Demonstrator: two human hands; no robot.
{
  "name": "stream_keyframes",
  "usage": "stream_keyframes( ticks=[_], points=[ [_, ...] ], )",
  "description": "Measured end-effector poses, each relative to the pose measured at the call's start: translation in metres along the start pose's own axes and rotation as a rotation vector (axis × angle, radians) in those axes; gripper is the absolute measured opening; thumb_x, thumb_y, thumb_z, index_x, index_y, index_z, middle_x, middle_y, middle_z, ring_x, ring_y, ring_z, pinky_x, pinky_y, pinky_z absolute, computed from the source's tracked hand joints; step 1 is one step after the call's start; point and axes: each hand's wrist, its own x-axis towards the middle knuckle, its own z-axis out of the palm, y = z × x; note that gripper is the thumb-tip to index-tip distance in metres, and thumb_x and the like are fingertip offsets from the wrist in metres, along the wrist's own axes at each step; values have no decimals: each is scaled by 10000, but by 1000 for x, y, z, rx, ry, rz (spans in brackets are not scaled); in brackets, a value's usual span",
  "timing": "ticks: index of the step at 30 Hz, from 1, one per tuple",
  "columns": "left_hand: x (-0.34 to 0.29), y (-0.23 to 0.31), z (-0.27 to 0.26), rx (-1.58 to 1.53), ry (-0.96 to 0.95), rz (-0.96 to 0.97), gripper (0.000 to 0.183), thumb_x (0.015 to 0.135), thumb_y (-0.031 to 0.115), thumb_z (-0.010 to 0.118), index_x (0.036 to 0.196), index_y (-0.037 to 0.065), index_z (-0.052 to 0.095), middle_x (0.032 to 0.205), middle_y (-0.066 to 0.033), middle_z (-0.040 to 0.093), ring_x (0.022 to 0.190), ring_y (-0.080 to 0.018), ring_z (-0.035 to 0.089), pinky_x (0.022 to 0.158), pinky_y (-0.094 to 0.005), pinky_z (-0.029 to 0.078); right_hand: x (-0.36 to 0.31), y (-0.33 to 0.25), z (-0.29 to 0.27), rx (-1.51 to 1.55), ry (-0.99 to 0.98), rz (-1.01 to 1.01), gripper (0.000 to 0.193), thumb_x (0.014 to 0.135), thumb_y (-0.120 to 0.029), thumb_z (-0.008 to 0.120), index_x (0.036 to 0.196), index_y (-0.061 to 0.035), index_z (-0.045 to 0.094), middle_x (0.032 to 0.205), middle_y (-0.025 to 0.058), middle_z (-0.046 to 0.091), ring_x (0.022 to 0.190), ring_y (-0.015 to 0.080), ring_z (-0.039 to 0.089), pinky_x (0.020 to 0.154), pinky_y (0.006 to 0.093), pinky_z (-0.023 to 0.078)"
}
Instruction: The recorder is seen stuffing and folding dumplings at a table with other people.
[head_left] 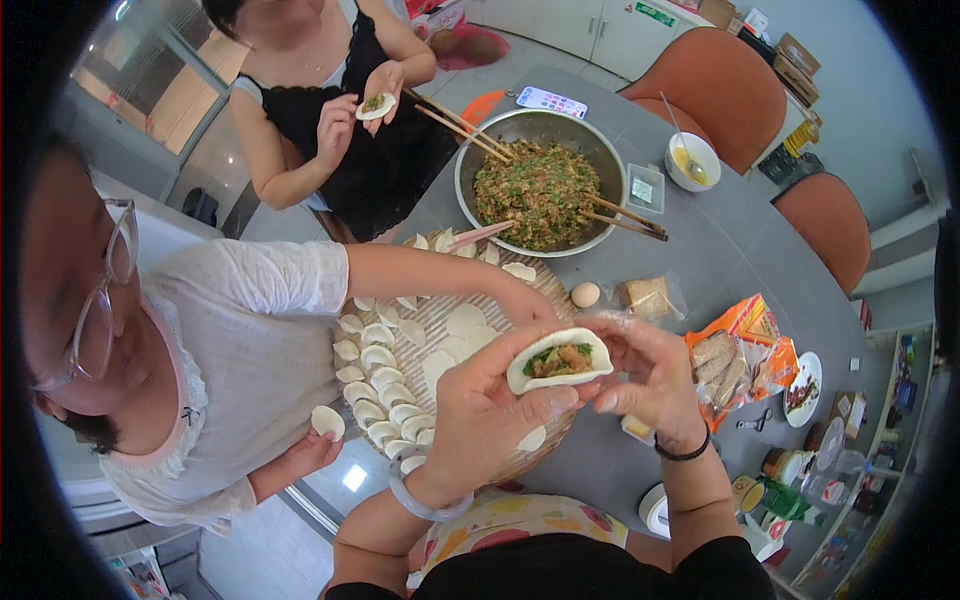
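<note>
Smooth and grey, the surface (725, 235) spread toward two o'clock. Your left hand (480, 410) gripped a half-folded white dough wrapper (568, 379) with green-and-brown filling (560, 358), long axis roughly nine to three; your right hand (655, 375) curled at its three o'clock end, its grip unclear. Toward ten, nearer your left, a co-worker's forearm (430, 272) crossed the round woven tray (432, 312). Twelve o'clock held a wide steel bowl (530, 124).

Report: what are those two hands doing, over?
Left fingers hold pale oval dough wrapper; right fingers at its edge. Chunky green-and-brown filling inside, wrapper unsealed. Possible obstacle: co-worker's bare forearm beyond.
</note>
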Motion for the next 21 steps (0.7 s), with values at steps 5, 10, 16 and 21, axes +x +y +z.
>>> stream_keyframes(
  ticks=[5,10,16,21],
  points=[
    [-31,3,1,348,-83,297,424,806,-30,636,1201,-79,491,1090,-138,590,929,-157,598,808,-261,488,-24,-19,37,-66,123,-297,365,709,-129,764,1022,-1,627,975,80,614,752,108,593,615,221,467],
    [-73,15,-17,428,-65,373,418,792,-5,665,1173,-80,512,1037,-131,614,915,-149,601,794,-252,484,-51,-38,79,-408,145,-479,311,701,-116,754,977,-16,652,912,113,604,629,100,540,536,216,421],
    [-129,32,-45,427,-67,478,399,792,-5,670,1154,-84,523,1036,-136,618,912,-154,605,800,-258,490,-78,-44,142,-424,225,-716,309,712,-176,749,977,-39,669,964,159,578,781,196,562,651,278,458],
    [-167,38,-66,339,-85,460,382,800,-31,650,1156,-83,519,1042,-147,613,932,-168,606,807,-263,498,-95,-47,176,-696,127,-784,347,686,-243,748,972,-58,681,1001,173,559,902,280,549,754,351,452]
  ],
)
